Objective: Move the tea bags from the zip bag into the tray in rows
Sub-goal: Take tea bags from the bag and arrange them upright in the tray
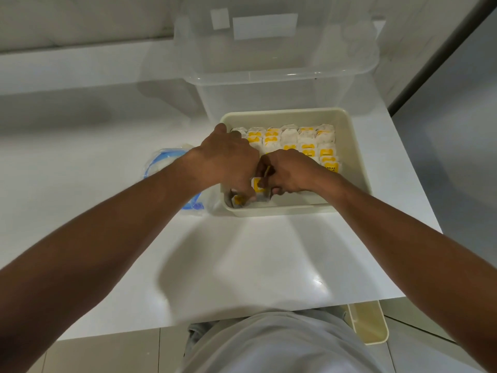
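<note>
"Head view, nearest first: what's down by the body?"

"A grey shirt point(269, 345), and a spare cream tray point(376, 327) below the edge of the counter point(242, 265). Both forearms stretch out across the white top."

"And the hands?"

"Both are inside the near-left corner of the tray point(360, 168). The right hand point(290, 173) has a narrow grip, pinching one tea bag point(259, 185) upright with its yellow label facing up. The left hand point(228, 162) curls its fingers down on a corner tea bag point(238, 200) that lies a little askew against the wall."

"Why two hands in one spot?"

"My guess is that the left steadies the corner so the row end doesn't topple while the right slots the next one in. Standing them on edge packs them tightly."

"How full is it?"

"Rows of tea bags point(306, 146) fill the far part and the right side, touching one another. The hands hide the middle, so I can't count them. The near-left corner looks like the last gap, so the task seems well along."

"The zip bag?"

"The zip bag point(172, 162) sits just beside the tray's left wall, partly under the left forearm, within easy reach. It looks flat, and I can't tell whether it still holds anything."

"Beyond that?"

"A clear storage bin point(269, 84) stands behind the tray, close to its far rim."
</note>
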A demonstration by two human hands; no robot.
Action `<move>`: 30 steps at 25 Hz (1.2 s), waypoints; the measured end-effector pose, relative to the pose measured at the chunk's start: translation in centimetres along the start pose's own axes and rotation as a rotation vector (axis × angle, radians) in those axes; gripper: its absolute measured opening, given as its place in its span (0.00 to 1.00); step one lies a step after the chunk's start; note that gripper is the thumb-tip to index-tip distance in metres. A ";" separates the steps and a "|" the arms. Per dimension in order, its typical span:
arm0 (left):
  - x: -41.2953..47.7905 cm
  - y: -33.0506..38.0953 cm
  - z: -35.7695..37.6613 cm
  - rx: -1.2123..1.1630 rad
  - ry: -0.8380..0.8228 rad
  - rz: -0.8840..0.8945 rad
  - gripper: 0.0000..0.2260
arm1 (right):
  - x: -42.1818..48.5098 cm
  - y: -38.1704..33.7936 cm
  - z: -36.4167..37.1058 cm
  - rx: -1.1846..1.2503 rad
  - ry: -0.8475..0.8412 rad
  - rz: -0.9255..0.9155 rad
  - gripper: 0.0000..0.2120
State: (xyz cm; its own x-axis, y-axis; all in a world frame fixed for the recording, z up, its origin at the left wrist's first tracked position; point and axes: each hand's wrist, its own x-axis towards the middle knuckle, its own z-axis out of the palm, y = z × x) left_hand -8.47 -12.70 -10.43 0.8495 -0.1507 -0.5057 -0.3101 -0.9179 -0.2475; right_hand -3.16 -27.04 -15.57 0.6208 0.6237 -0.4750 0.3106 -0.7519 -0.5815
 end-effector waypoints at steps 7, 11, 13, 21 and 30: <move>1.0 0.4 0.5 0.106 0.070 -0.013 0.08 | 0.0 0.0 -0.6 0.121 -0.196 0.033 0.05; 2.0 -0.3 0.9 0.157 0.124 -0.040 0.06 | 0.7 0.2 -0.3 -0.060 0.021 0.025 0.10; 2.2 -0.3 1.3 0.169 0.134 -0.039 0.06 | 0.9 0.3 0.0 -0.233 0.070 0.011 0.14; 1.0 0.0 1.4 0.256 0.101 -0.143 0.33 | -0.8 0.7 -0.5 -0.421 0.211 -0.020 0.23; 2.2 1.5 2.0 0.359 0.090 -0.249 0.28 | -0.9 0.1 0.3 -0.570 0.204 -0.005 0.28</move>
State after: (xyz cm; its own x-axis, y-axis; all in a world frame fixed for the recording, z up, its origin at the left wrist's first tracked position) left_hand -7.95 -13.69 -13.60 0.9457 0.0128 -0.3247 -0.2068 -0.7469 -0.6319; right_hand -3.92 -27.56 -15.42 0.7261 0.6165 -0.3044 0.6156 -0.7801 -0.1115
